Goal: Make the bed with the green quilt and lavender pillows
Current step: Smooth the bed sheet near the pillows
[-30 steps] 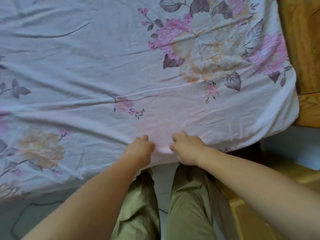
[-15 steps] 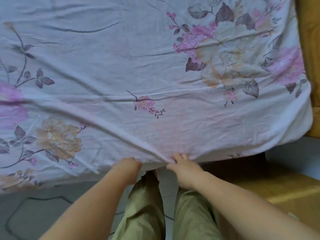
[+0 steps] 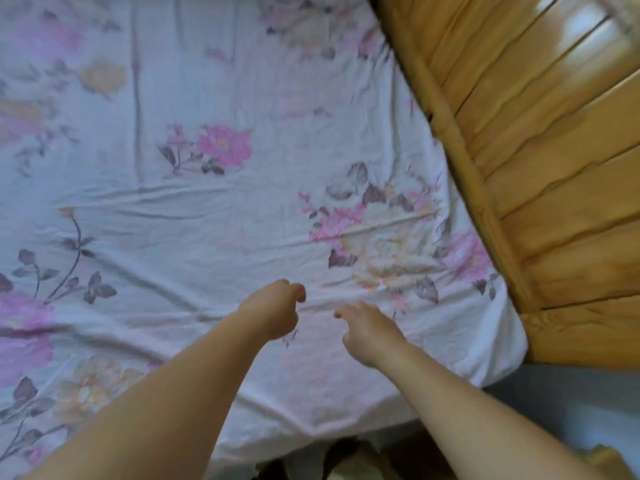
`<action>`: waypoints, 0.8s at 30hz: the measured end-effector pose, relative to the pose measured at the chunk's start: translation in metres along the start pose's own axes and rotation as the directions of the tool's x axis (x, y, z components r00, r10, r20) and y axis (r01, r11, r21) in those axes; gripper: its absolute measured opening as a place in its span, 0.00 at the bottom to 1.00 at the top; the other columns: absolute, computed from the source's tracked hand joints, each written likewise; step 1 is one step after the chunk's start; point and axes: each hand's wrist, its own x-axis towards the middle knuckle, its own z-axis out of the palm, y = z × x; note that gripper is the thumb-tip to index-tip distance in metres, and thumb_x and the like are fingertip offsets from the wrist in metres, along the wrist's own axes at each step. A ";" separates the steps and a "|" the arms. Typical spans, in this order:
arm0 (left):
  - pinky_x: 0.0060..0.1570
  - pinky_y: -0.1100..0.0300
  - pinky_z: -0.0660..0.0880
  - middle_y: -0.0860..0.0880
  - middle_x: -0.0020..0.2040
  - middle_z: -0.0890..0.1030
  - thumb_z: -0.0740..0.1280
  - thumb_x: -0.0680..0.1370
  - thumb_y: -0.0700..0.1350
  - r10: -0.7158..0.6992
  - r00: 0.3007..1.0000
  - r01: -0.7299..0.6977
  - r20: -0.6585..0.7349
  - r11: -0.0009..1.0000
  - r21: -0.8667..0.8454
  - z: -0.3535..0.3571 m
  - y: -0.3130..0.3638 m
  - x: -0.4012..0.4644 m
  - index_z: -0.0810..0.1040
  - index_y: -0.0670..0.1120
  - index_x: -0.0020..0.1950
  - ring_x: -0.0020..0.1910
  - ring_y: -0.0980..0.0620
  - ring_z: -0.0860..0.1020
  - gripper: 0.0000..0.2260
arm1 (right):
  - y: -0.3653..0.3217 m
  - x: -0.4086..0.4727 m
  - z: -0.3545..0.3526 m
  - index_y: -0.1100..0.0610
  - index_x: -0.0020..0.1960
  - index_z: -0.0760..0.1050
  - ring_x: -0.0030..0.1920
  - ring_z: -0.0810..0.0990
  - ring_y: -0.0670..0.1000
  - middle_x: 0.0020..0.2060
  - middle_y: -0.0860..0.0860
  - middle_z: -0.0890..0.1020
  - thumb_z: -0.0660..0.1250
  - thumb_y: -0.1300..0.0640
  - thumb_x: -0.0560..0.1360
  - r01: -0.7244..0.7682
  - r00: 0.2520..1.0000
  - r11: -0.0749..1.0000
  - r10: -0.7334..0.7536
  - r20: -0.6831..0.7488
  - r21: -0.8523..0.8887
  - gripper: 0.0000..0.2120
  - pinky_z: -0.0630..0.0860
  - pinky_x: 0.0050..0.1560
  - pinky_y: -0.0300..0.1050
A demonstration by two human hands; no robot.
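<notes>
A white bed sheet [image 3: 214, 209] printed with pink and peach flowers covers the mattress and is lightly creased. Both my arms reach over its near edge. My left hand [image 3: 273, 311] hovers over or on the sheet with its fingers curled under; I see no fabric in it. Beside it, a small gap apart, my right hand [image 3: 369, 332] has its fingers loosely extended towards the left, low over the sheet. No green quilt and no lavender pillow is in view. The picture is blurred by motion.
A slatted wooden bed board [image 3: 540, 140] runs diagonally along the right side of the mattress. The sheet's corner [image 3: 498, 351] hangs over the mattress beside it. Pale floor [image 3: 568, 407] shows at lower right, and my trouser legs [image 3: 349, 462] at the bottom.
Both hands have let go of the sheet's near edge and moved forward over the mattress. My head has tilted up and turned, bringing the wooden board into view.
</notes>
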 end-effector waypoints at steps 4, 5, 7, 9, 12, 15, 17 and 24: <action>0.59 0.56 0.70 0.47 0.64 0.70 0.58 0.77 0.38 -0.020 1.000 0.020 0.003 1.000 0.011 -0.015 0.020 -0.010 0.69 0.51 0.67 0.63 0.46 0.72 0.20 | 0.000 -0.018 -0.019 0.52 0.71 0.66 0.69 0.66 0.56 0.69 0.53 0.67 0.56 0.62 0.77 0.029 0.999 1.000 -0.029 -0.016 0.002 0.22 0.67 0.65 0.48; 0.59 0.56 0.70 0.47 0.65 0.70 0.58 0.77 0.38 -0.023 1.000 0.023 -0.002 1.000 0.007 -0.019 0.027 -0.013 0.69 0.51 0.68 0.62 0.46 0.72 0.19 | 0.002 -0.022 -0.026 0.52 0.71 0.66 0.68 0.67 0.56 0.69 0.53 0.67 0.55 0.62 0.78 0.030 0.999 1.000 -0.030 -0.012 -0.002 0.22 0.68 0.64 0.48; 0.59 0.56 0.70 0.47 0.65 0.70 0.59 0.78 0.39 -0.029 1.000 0.029 -0.009 1.000 -0.004 -0.026 0.041 -0.019 0.68 0.51 0.68 0.62 0.46 0.72 0.19 | 0.008 -0.025 -0.039 0.52 0.70 0.66 0.66 0.68 0.56 0.68 0.54 0.66 0.54 0.62 0.78 0.034 0.999 0.999 -0.034 -0.001 -0.022 0.21 0.70 0.62 0.49; 0.59 0.56 0.69 0.47 0.65 0.69 0.59 0.78 0.40 -0.038 0.999 0.037 -0.016 0.999 -0.024 -0.032 0.052 -0.026 0.68 0.51 0.68 0.62 0.46 0.72 0.19 | 0.012 -0.026 -0.051 0.52 0.70 0.66 0.65 0.69 0.57 0.69 0.54 0.65 0.54 0.61 0.78 0.037 0.999 0.998 -0.037 0.004 -0.047 0.20 0.71 0.61 0.49; 0.59 0.56 0.69 0.47 0.65 0.69 0.58 0.78 0.39 -0.056 0.998 0.054 -0.034 0.997 -0.046 -0.043 0.063 -0.040 0.68 0.50 0.69 0.63 0.46 0.72 0.19 | 0.012 -0.027 -0.068 0.52 0.70 0.66 0.66 0.70 0.57 0.70 0.54 0.66 0.55 0.62 0.78 0.062 0.998 0.996 -0.062 0.010 -0.057 0.21 0.71 0.63 0.50; 0.59 0.54 0.70 0.46 0.66 0.69 0.58 0.78 0.38 -0.088 0.993 0.082 -0.078 0.994 -0.076 -0.051 0.063 -0.057 0.68 0.50 0.69 0.63 0.45 0.72 0.20 | 0.000 -0.027 -0.081 0.52 0.70 0.66 0.66 0.69 0.56 0.68 0.54 0.68 0.55 0.61 0.78 0.118 0.993 0.986 -0.118 0.006 -0.114 0.21 0.70 0.63 0.48; 0.60 0.53 0.70 0.46 0.66 0.69 0.58 0.78 0.38 -0.126 0.987 0.115 -0.104 0.988 -0.099 -0.054 0.055 -0.069 0.68 0.50 0.69 0.63 0.45 0.72 0.20 | -0.016 -0.025 -0.083 0.52 0.70 0.66 0.66 0.70 0.56 0.68 0.54 0.69 0.56 0.61 0.78 0.161 0.987 0.976 -0.162 0.005 -0.145 0.20 0.70 0.62 0.48; 0.60 0.53 0.70 0.47 0.66 0.69 0.59 0.79 0.39 -0.288 0.944 0.254 -0.157 0.945 -0.205 -0.059 -0.020 -0.133 0.69 0.51 0.68 0.63 0.44 0.72 0.18 | -0.105 -0.029 -0.051 0.52 0.69 0.67 0.63 0.71 0.57 0.65 0.54 0.70 0.57 0.60 0.79 0.341 0.940 0.897 -0.326 0.100 -0.281 0.18 0.72 0.60 0.50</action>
